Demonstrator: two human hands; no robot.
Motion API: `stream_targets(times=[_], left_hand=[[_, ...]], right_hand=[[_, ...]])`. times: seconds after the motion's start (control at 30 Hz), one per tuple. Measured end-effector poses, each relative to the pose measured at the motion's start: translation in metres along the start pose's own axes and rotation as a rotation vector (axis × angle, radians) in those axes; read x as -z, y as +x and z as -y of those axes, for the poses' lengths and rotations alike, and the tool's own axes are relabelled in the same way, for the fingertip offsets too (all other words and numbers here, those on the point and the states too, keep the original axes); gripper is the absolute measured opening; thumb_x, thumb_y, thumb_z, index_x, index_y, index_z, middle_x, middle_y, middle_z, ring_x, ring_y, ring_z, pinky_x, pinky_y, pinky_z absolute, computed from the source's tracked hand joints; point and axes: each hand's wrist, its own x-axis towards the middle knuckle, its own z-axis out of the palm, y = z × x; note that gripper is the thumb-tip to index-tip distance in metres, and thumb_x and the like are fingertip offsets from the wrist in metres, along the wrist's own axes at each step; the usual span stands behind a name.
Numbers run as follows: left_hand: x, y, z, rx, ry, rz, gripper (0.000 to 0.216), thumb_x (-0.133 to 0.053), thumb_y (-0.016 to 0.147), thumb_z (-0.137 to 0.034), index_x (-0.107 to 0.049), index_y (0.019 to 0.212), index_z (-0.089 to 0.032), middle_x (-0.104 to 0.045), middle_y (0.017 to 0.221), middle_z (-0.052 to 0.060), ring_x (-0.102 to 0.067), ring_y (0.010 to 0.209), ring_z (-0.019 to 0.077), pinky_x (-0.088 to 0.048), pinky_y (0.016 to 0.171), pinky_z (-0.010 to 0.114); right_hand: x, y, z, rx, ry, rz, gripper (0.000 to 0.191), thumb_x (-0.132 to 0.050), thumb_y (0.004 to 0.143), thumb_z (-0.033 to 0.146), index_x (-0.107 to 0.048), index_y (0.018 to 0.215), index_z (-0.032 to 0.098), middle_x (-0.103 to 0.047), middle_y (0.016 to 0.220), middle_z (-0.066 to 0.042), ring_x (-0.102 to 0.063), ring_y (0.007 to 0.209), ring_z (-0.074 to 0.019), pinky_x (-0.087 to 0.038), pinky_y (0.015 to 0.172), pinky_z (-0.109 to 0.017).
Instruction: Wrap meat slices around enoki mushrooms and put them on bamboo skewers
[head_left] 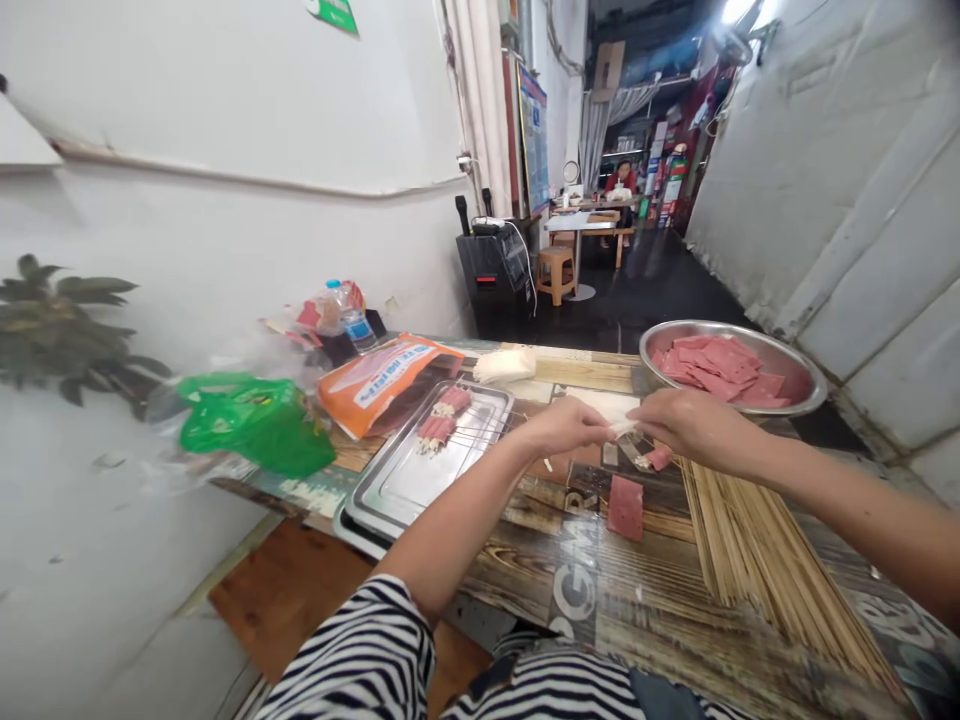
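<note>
My left hand and my right hand meet over the wooden table. Their fingers are pinched on a white clump of enoki mushrooms that spans between them. Just below lies a flat pink ham slice, and beside my right hand is a small ham roll. Many bamboo skewers are spread under my right forearm. Left of my left hand, skewered ham-and-enoki rolls rest on a metal tray. Another enoki bunch sits behind the tray.
A steel bowl of ham slices stands at the right back. An orange packet, a green plastic bag and a water bottle crowd the left. Beyond are a black speaker, a stool and a seated person.
</note>
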Motion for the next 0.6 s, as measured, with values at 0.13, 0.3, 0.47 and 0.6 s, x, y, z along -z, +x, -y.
stream_targets(times=[0.13,0.3,0.47,0.6], left_hand=[[-0.006,0.004,-0.003,0.039,0.051,-0.035,0.030,-0.062,0.075,-0.039,-0.066,0.061,-0.012,-0.041,0.050,-0.006,-0.034,0.052,0.0081,-0.024,0.051,0.023],[-0.009,0.004,-0.008,0.038,0.147,-0.051,0.025,-0.061,0.076,-0.031,-0.069,0.062,-0.012,-0.050,0.052,-0.005,-0.043,0.055,0.0094,-0.031,0.054,0.022],[-0.012,-0.001,-0.004,-0.099,0.226,-0.131,0.030,-0.061,0.082,-0.038,-0.074,0.070,-0.014,-0.061,0.059,-0.002,-0.052,0.060,0.0121,-0.037,0.057,0.022],[-0.024,-0.007,0.002,-0.294,0.249,-0.375,0.024,-0.057,0.089,-0.035,-0.077,0.087,-0.022,-0.074,0.085,0.002,-0.064,0.082,0.0163,-0.047,0.076,0.025]], right_hand=[[-0.002,-0.002,0.009,0.058,-0.146,-0.084,0.018,-0.056,0.086,0.024,-0.068,0.099,0.016,-0.064,0.095,-0.011,-0.056,0.088,-0.0228,-0.038,0.073,-0.031],[-0.017,0.006,0.025,-0.005,-0.285,0.010,0.023,-0.049,0.091,0.020,-0.068,0.080,0.014,-0.062,0.075,-0.011,-0.054,0.079,-0.0219,-0.031,0.065,-0.031],[-0.026,0.005,0.018,-0.169,-0.067,0.049,0.029,-0.048,0.091,0.024,-0.063,0.067,0.015,-0.066,0.070,-0.010,-0.058,0.066,-0.0177,-0.031,0.057,-0.029],[-0.016,0.001,0.019,-0.485,0.625,0.052,0.037,-0.054,0.086,0.050,-0.060,0.070,0.017,-0.066,0.063,-0.004,-0.059,0.054,-0.0136,-0.039,0.051,-0.024]])
